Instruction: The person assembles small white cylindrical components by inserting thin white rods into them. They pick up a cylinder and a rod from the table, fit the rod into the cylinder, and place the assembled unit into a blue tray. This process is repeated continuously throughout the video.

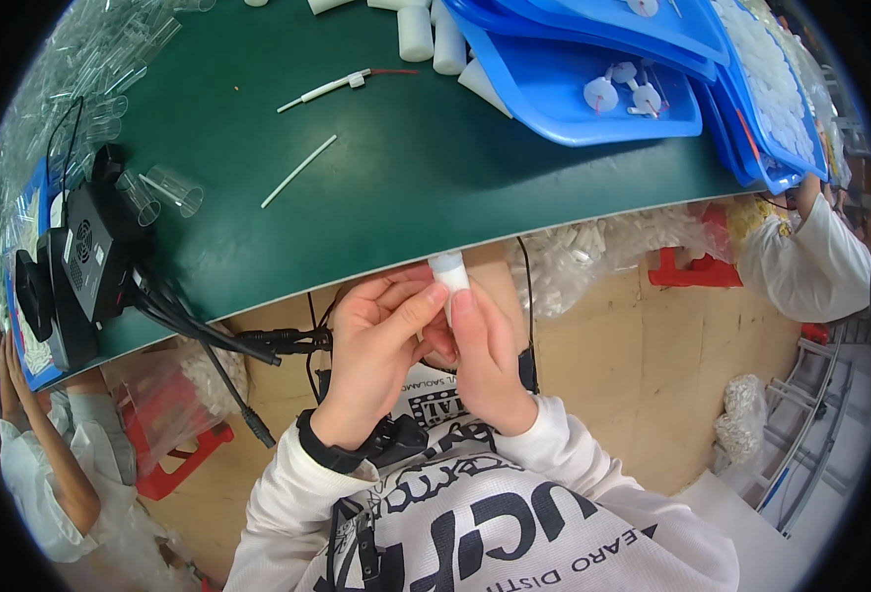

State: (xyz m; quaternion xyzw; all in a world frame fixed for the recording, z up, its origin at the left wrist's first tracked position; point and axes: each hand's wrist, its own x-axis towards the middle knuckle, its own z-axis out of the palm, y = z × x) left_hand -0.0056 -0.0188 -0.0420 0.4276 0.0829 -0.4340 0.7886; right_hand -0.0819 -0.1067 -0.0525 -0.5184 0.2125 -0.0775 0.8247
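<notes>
Head view showed left hand (pixel 376 340) and right hand (pixel 485 360) pinching a white tube (pixel 448 271); a loosened pinch could drop it

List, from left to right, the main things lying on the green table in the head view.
Black device with cables → clear plastic tubes → thin white stick → white tube with a red wire → white cylinders → blue trays.

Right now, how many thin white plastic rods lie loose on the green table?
2: one thin white plastic rod mid-table; another, red-tipped, above it. More may hide beneath the blue trays.
</notes>
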